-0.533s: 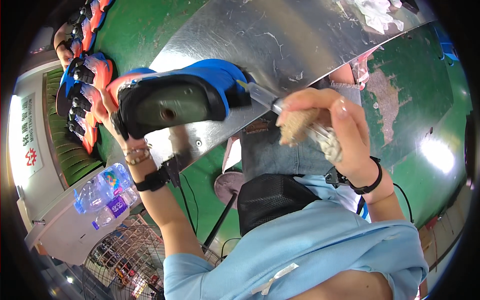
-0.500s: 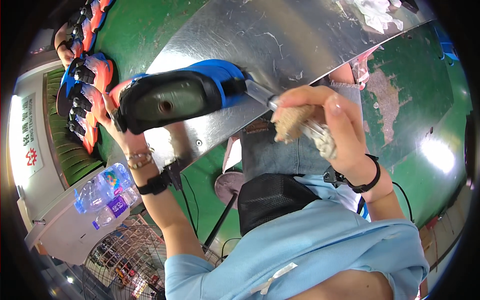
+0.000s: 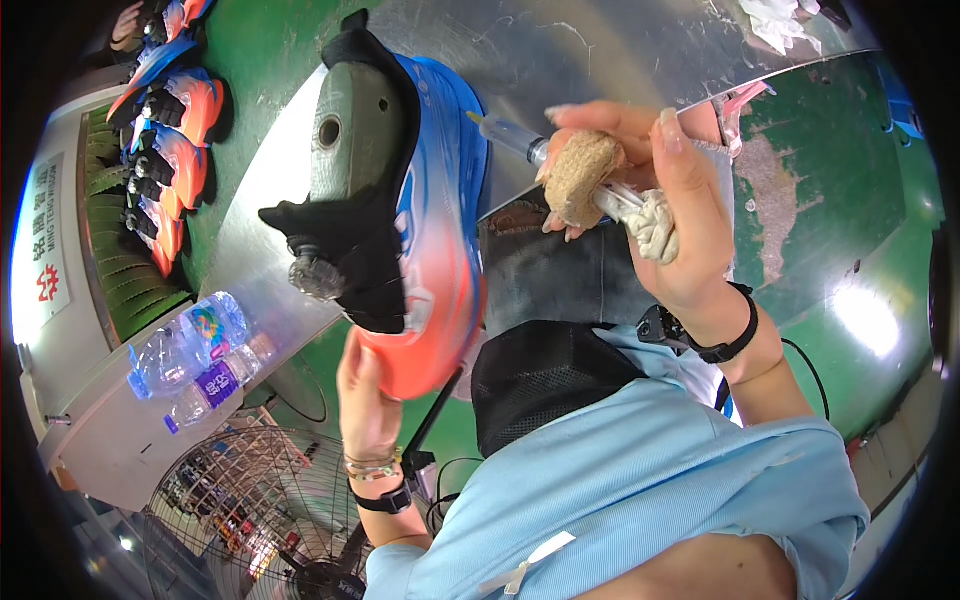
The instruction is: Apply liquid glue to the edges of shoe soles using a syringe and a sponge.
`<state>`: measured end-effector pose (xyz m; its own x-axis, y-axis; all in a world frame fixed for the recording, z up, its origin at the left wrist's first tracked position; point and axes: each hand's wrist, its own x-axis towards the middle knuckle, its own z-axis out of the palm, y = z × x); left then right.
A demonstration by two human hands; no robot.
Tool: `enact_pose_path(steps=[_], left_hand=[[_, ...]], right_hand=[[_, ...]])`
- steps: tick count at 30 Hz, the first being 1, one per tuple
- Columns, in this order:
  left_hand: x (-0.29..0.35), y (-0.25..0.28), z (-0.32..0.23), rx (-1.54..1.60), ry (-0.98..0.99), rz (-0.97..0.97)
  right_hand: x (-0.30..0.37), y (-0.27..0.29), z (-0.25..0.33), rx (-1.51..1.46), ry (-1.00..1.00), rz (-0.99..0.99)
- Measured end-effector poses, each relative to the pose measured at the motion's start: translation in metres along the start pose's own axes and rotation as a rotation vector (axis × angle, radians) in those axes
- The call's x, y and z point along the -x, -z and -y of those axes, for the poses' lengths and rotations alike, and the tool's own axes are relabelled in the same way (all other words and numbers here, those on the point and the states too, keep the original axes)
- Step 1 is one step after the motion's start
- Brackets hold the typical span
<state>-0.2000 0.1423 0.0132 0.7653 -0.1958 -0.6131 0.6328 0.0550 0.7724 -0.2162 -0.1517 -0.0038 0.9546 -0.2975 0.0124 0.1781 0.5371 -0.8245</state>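
Observation:
My left hand (image 3: 366,395) is closed on the orange toe of a running shoe (image 3: 440,250), which fades from orange to blue toward the heel. The toe points at me and the heel away. A grey-green shoe last (image 3: 345,165) with a round hole fills its black collar. My right hand (image 3: 695,225) grips a clear syringe (image 3: 515,138), a rough tan pad (image 3: 583,178) and a crumpled whitish lump (image 3: 655,230). The syringe's tip is close to the blue side of the shoe; whether they touch I cannot tell.
Beneath the shoe stretches a metal tabletop (image 3: 480,60). More orange and blue shoes (image 3: 185,115) stand in a row at the far left, near another person's hand (image 3: 127,25). Plastic bottles (image 3: 215,325) lie at left above a wire fan (image 3: 260,500). White plastic (image 3: 785,22) sits far right.
The shoe has swung round from lying crosswise to toe toward me, my left hand coming nearer with it. The syringe's tip, earlier at the heel, now points at the shoe's side.

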Motion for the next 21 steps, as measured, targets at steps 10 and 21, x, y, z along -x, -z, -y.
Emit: enact_pose_path(steps=[10,21], left_hand=[[-0.017,-0.044,0.023,0.043,0.193,0.416],[-0.034,-0.076,0.057,0.391,0.305,0.614]], right_hand=[[0.025,-0.004,0.029,0.126,-0.126,0.001],[0.060,-0.007,0.060,0.193,-0.085,0.000]])
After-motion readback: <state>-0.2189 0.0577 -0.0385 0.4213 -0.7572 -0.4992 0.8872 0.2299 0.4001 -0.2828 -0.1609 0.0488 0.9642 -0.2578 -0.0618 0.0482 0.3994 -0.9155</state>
